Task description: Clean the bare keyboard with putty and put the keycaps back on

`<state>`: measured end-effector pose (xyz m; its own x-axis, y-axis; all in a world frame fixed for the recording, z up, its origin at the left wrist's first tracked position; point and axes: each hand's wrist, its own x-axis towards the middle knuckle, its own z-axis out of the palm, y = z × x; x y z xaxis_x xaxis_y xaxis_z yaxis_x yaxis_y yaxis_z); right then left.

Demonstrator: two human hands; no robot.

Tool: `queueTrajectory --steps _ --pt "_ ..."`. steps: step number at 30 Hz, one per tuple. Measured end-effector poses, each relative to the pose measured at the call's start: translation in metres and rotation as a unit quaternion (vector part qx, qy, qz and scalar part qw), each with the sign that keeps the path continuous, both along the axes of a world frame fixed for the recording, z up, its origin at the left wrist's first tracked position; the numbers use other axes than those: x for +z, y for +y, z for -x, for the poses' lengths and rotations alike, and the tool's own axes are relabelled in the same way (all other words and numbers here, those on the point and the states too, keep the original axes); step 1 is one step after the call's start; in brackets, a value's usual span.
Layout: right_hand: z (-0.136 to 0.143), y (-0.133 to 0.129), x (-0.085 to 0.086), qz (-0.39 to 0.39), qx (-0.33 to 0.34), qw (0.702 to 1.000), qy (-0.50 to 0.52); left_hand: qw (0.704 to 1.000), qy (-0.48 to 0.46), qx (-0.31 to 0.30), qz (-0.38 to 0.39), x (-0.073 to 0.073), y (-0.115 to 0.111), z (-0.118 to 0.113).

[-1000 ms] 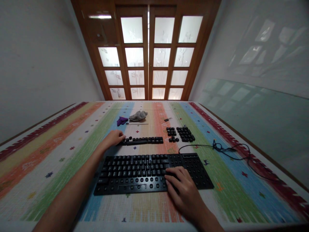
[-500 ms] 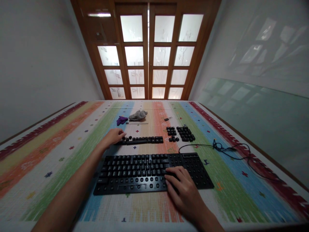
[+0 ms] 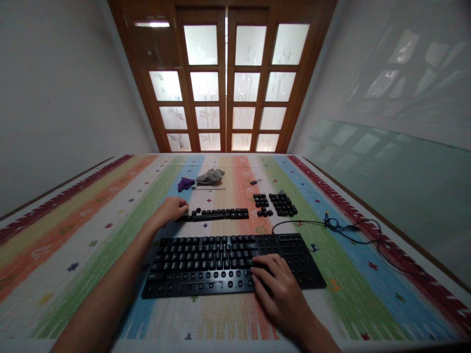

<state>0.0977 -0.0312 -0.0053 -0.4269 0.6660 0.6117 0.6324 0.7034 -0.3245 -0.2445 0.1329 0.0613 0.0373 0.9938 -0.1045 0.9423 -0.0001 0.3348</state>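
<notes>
A black keyboard lies across the near part of the table, its lower rows and right-hand block bare of keycaps. My right hand rests on its right half with fingers stretched out over the keys. Beyond the keyboard runs a row of loose black keycaps. At the left end of that row is my left hand, its fingertips drawn together low over the end keycaps; whatever is between them is hidden.
Groups of loose keycaps sit farther right. Behind are a grey cloth, a purple cloth, a thin rod and a small black tool. The keyboard's cable trails right over the striped tablecloth.
My left hand has shifted slightly left, and its fingers have drawn in closer together. My right hand and the keyboard stay in place.
</notes>
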Motion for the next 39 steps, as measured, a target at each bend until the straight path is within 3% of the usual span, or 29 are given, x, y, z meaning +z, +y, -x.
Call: queueTrajectory --steps 6,12,17,20,23,30,39 --pt "0.001 0.000 0.003 -0.008 0.001 1.000 -0.001 0.993 -0.104 0.020 -0.049 0.011 -0.031 0.011" --pt "0.001 0.000 0.002 -0.011 0.000 1.000 -0.004 0.976 -0.195 0.026 -0.099 0.016 -0.082 0.017" --pt "0.000 0.000 0.000 -0.010 0.001 1.000 -0.005 0.932 -0.294 0.003 -0.213 -0.009 -0.134 0.013" --pt "0.000 0.000 0.000 -0.007 0.004 1.000 -0.005 0.920 -0.291 -0.004 -0.264 -0.027 -0.162 0.009" --pt "-0.001 0.000 0.000 -0.004 0.005 1.000 -0.005 0.922 -0.231 0.001 -0.311 -0.038 -0.182 0.004" --pt "-0.002 -0.001 0.001 0.001 0.001 1.000 -0.006 0.909 -0.166 -0.060 -0.377 -0.044 -0.196 -0.001" --pt "-0.002 0.000 0.002 0.006 0.000 1.000 -0.006 0.923 -0.172 -0.065 -0.338 -0.048 -0.202 0.003"
